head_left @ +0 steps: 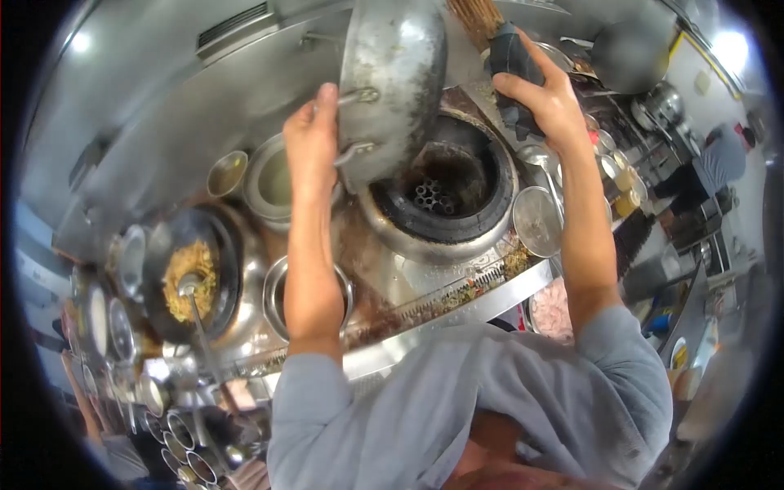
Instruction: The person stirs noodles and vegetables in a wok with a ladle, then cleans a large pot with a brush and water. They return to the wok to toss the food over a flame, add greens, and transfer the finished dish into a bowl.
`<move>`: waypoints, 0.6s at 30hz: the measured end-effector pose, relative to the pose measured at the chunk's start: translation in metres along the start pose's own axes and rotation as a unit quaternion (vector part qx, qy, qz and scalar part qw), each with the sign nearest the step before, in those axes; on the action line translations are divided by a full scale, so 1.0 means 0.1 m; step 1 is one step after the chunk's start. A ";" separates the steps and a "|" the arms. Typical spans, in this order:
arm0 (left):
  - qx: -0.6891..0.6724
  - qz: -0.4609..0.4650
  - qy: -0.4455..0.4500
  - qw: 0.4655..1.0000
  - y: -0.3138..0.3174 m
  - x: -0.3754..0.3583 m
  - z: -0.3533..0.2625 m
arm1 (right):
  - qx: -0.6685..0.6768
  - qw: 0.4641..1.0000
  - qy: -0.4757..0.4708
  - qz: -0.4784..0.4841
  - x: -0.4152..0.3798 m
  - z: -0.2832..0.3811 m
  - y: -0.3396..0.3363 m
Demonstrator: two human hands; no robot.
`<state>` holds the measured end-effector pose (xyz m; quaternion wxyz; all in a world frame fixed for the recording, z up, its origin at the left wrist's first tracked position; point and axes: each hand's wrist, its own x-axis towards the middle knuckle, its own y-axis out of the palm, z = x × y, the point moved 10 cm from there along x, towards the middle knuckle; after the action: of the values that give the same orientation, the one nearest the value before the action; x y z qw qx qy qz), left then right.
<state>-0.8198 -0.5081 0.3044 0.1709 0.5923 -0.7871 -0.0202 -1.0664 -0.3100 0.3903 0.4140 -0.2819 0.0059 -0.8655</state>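
My left hand (pixel 310 143) is closed round the loop handle of a large, scorched metal pot (pixel 394 77), which is tilted on its side above the stove. My right hand (pixel 549 102) grips a bamboo wok brush (pixel 476 18), with a dark cloth (pixel 516 65) between its fingers and the bristles pointing up and away. Beneath the pot lies an open wok burner (pixel 445 184) with a black rim and a cluster of round jets. The brush is apart from the pot. The pot's inside faces away from me.
A second wok (pixel 167 269) at left holds fried food and a ladle (pixel 190 286). Bowls, a pot of liquid (pixel 273 184) and a strainer (pixel 536 220) surround the burner. Seasoning containers (pixel 625 188) stand at right. Another person (pixel 719 159) works at far right.
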 end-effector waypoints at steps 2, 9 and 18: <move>0.019 0.013 0.003 1.000 0.11 0.02 0.03 | 0.001 1.000 0.005 -0.011 -0.15 -0.01 -0.23; 0.351 0.085 0.149 0.920 0.92 -0.43 0.02 | 0.028 0.997 0.022 -0.072 -0.94 -0.29 -1.23; 0.528 0.246 0.276 0.764 2.05 -2.38 0.92 | 0.163 0.956 0.198 -0.145 -2.52 -1.62 -2.07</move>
<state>-0.9789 -0.2391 0.2073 0.0402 0.3551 -0.7105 0.6062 -1.1684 -0.0287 0.1822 0.3151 -0.0316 -0.0941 -0.9439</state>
